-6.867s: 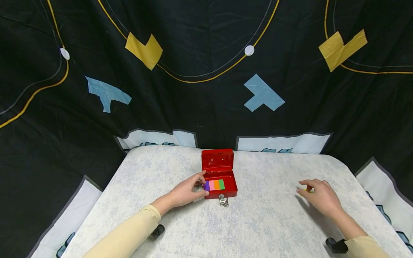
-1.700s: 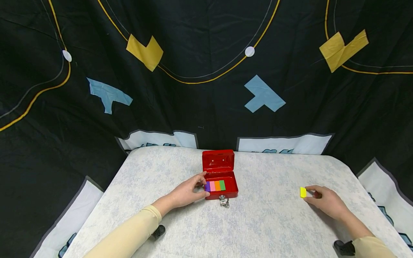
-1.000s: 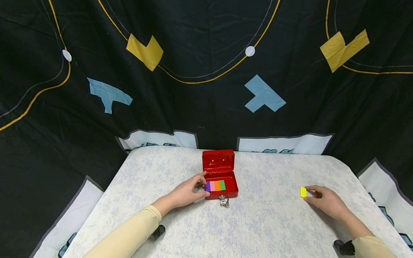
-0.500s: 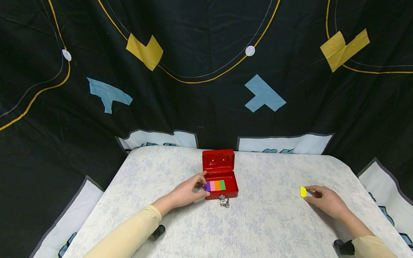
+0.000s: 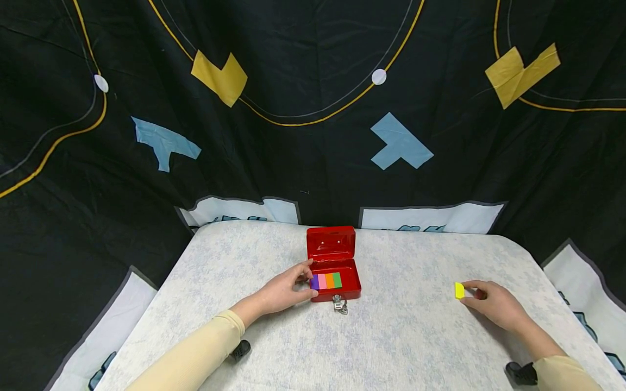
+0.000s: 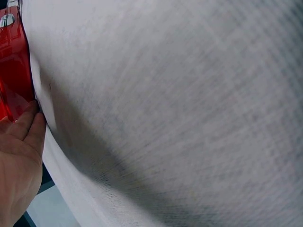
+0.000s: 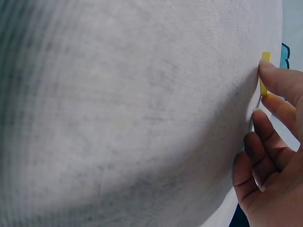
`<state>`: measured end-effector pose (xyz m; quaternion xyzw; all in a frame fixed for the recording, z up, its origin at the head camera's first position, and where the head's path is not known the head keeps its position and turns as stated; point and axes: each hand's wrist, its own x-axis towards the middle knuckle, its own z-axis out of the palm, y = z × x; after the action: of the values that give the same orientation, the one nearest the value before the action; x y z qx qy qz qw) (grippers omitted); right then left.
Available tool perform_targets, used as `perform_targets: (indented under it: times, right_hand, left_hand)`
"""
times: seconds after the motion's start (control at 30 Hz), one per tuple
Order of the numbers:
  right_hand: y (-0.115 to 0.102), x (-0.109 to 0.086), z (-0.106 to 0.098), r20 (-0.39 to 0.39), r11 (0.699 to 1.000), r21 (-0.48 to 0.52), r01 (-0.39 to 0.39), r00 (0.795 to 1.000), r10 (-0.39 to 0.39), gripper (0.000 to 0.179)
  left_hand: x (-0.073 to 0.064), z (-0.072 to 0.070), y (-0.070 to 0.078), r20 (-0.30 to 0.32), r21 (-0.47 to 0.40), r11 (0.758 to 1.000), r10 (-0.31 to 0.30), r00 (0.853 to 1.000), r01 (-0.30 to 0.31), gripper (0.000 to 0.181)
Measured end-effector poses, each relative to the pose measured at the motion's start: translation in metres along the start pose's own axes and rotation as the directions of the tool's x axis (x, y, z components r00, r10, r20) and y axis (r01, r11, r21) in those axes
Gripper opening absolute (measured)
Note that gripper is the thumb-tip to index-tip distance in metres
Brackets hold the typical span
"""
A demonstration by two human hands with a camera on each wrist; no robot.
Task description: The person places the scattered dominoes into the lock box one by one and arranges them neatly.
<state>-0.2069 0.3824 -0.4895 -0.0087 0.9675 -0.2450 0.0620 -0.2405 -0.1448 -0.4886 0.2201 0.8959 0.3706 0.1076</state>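
Note:
A small red cash box [image 5: 350, 276] stands on the table with its lid [image 5: 330, 243] raised. Inside it, side by side, are a purple block [image 5: 314, 282], a pink block [image 5: 322, 281], an orange block [image 5: 330, 281] and a green block [image 5: 337, 280]. My left hand [image 5: 280, 290] grips the box's left end, thumb at the front corner and forefinger at the back; in the left wrist view its fingers [image 6: 29, 124] touch the red wall. Well to the right, my right hand [image 5: 496, 305] pinches a thin yellow block [image 5: 459, 291] between thumb and forefinger.
A silver lock with small keys [image 5: 338, 304] hangs at the box's front. Pale mottled cloth covers the table [image 5: 396, 336]. Behind it rises a black printed curtain [image 5: 313, 163]. A dark wrist device [image 5: 521, 374] sits under the right sleeve.
Since the oldest frame my right hand has shifted slightly down and right, and the yellow block now shows its broad face. Over the last second or so both hands stay still.

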Motion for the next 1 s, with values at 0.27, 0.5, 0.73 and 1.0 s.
perform_targets:
  times: [0.27,0.5,0.73,1.0]
  right_hand:
    - [0.0016,0.0024,-0.0004,-0.008,1.0,-0.016,0.014,1.0,-0.015,0.059]
    - [0.0015,0.0021,0.0,-0.009,0.999,-0.024,0.035,0.999,-0.035,0.057]
    - [-0.001,-0.001,0.0,-0.025,0.998,-0.033,0.053,0.998,-0.053,0.054]
    - [-0.0037,-0.0016,0.0006,-0.03,0.997,-0.047,0.056,0.998,-0.057,0.053]
  left_hand:
    - [0.001,-0.0009,-0.0003,0.001,0.007,1.0,0.007,1.0,-0.007,0.041]
    - [0.0008,-0.0004,0.001,0.001,0.007,1.0,-0.002,1.0,0.002,0.041]
    - [0.0002,-0.0008,0.002,0.001,0.013,1.0,-0.004,1.0,0.004,0.04]
    - [-0.0008,-0.0004,0.0018,-0.002,0.009,1.0,0.005,1.0,-0.005,0.04]
